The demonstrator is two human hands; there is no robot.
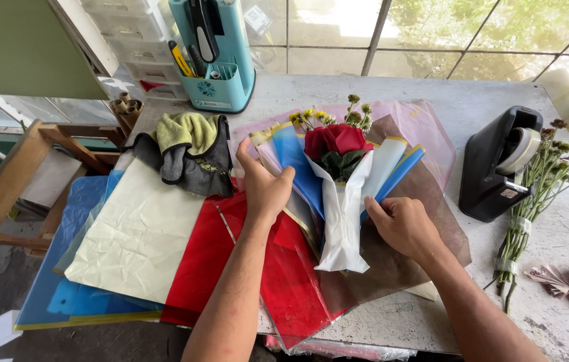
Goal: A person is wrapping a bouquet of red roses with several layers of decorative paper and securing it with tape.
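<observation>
a pale stone desk (472,100) by a window carries a florist's spread of wrapping sheets: a cream sheet (138,234) over blue sheets (73,295) at the left, a red sheet (231,261) in the middle, a brown sheet (398,261) and a pink translucent sheet (425,127) at the right. on this pile lies the bouquet (339,167), red roses with small yellow flowers behind, already cupped in white paper and flanked by blue and cream layers fanned to both sides. the outer wrap looks unfinished: the sheets lie loose and flat, with no tie or tape seen at the stem end. the left hand (264,184), fingers spread apart, presses flat on the blue layer left of the roses. the right hand (402,224), fingers curled together, rests on the brown sheet touching the blue edge at the bouquet's right; whether it pinches that edge cannot be told. a black tape dispenser (499,164) and a bunch of spare stems (532,201) wait well to the right, a grey and green cloth (191,151) and teal tool holder (214,53) behind.
</observation>
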